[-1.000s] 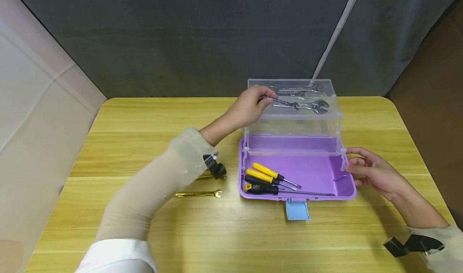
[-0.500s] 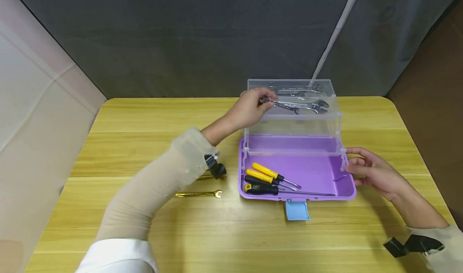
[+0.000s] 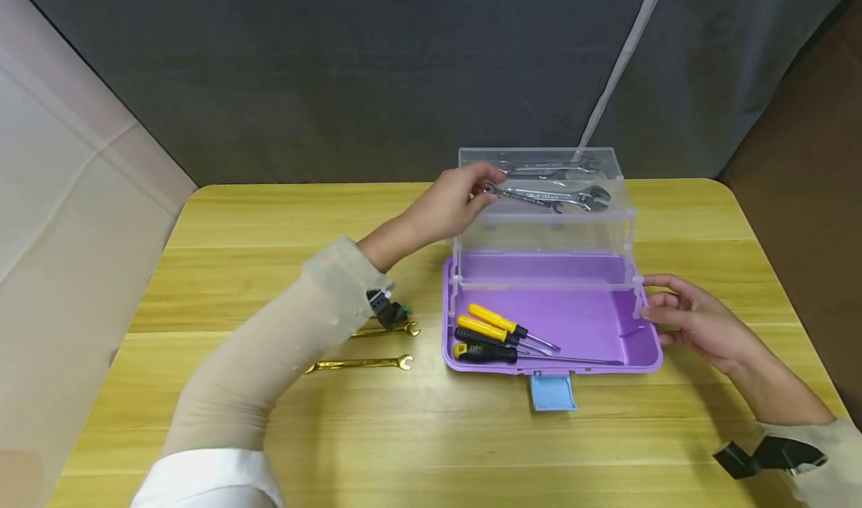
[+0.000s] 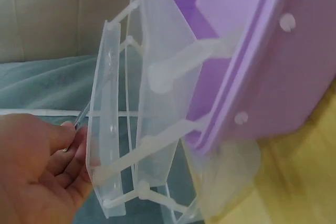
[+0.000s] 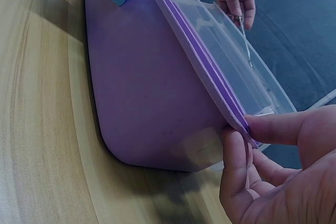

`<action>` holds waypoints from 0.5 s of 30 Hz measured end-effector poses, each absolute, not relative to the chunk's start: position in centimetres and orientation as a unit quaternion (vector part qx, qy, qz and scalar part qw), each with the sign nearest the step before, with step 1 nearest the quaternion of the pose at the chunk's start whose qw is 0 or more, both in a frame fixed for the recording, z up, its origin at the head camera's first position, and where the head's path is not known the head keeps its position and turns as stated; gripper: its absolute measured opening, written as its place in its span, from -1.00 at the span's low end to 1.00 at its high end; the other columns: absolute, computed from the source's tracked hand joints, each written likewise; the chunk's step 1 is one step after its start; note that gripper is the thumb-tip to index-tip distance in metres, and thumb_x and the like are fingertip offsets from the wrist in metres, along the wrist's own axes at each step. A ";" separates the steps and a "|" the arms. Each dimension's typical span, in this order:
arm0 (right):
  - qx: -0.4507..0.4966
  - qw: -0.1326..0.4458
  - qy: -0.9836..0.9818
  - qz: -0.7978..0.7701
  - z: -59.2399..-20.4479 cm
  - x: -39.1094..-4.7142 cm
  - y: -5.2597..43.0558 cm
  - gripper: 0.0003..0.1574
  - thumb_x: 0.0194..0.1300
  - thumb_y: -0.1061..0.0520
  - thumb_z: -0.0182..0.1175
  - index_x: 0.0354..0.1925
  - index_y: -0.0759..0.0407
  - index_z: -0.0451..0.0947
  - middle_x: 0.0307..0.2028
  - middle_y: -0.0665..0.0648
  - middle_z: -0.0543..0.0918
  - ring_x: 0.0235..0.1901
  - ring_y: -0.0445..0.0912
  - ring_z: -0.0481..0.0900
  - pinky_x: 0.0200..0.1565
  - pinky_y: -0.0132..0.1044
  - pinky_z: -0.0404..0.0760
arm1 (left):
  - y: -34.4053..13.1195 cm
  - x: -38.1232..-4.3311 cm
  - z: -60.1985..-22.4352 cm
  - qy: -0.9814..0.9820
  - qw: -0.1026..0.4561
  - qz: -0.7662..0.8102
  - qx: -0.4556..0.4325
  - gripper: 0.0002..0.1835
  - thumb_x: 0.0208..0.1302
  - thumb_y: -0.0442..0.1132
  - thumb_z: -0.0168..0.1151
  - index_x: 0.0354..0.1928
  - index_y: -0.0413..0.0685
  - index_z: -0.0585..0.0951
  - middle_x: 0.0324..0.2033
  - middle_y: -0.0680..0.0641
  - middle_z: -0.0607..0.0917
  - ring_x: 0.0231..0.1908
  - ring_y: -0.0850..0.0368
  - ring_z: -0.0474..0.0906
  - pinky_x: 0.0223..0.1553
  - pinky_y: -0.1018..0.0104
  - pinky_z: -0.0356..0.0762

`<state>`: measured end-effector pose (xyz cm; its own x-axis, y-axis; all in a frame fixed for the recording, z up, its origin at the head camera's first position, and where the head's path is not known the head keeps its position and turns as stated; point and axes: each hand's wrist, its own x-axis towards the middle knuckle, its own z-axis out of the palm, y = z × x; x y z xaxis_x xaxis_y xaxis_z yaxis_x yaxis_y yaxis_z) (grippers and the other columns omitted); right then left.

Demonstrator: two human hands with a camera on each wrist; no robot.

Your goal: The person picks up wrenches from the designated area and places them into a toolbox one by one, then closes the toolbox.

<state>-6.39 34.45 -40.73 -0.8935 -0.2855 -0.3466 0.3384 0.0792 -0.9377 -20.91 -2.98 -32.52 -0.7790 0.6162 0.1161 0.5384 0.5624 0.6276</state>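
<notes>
My left hand [image 3: 444, 200] pinches one end of a silver wrench [image 3: 528, 197] at the left side of the clear upper tray [image 3: 559, 217]. The wrench slants down into the tray, beside a silver adjustable wrench [image 3: 592, 198]; other silver tools there overlap. In the right wrist view, the wrench [image 5: 245, 43] hangs from the left fingers. My right hand [image 3: 707, 322] grips the right rim of the purple toolbox [image 3: 655, 358], thumb on top and fingers beneath. Yellow-handled screwdrivers [image 3: 494, 316] and a black-handled screwdriver [image 3: 486, 353] lie in the toolbox's left part.
Gold wrenches [image 3: 364, 363] lie on the wooden table [image 3: 417, 433] left of the toolbox, partly behind the left forearm. A blue latch [image 3: 554, 393] hangs at the toolbox front. Clear hinge arms [image 4: 178, 59] join the raised trays to the box. A dark curtain [image 3: 337, 74] stands behind.
My left hand and forearm have shifted slightly left. The wrench's near end now shows at the fingertips, and more of the gold wrenches is uncovered. The right hand stays on the rim.
</notes>
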 end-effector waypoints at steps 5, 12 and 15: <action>0.019 0.229 0.704 -0.672 -40.7 -6.5 34.4 -0.46 0.45 0.42 0.09 0.10 -0.23 0.50 -0.25 0.00 0.67 -0.29 -0.14 0.64 -0.32 -0.26 0.63 | -2.9 -21.0 -32.6 0.910 0.015 0.209 0.359 -0.72 0.52 -0.26 0.17 0.16 -0.13 0.65 0.04 -0.06 0.73 0.02 0.07 0.62 0.15 0.22 0.51; 0.012 0.231 0.697 -0.679 -40.7 -6.5 34.4 -0.46 0.45 0.43 0.08 0.10 -0.21 0.51 -0.24 0.01 0.68 -0.29 -0.13 0.65 -0.31 -0.26 0.64 | -2.8 -21.0 -32.7 0.911 0.004 0.178 0.373 -0.73 0.49 -0.29 0.21 0.15 -0.13 0.68 0.05 -0.05 0.74 0.05 0.08 0.62 0.25 0.20 0.42; 0.011 0.231 0.694 -0.682 -40.7 -6.4 34.4 -0.45 0.45 0.43 0.08 0.10 -0.20 0.51 -0.24 0.00 0.68 -0.28 -0.13 0.66 -0.31 -0.26 0.64 | -2.8 -21.0 -32.6 0.911 0.010 0.179 0.372 -0.72 0.49 -0.28 0.20 0.16 -0.13 0.68 0.06 -0.05 0.73 0.07 0.08 0.62 0.27 0.19 0.40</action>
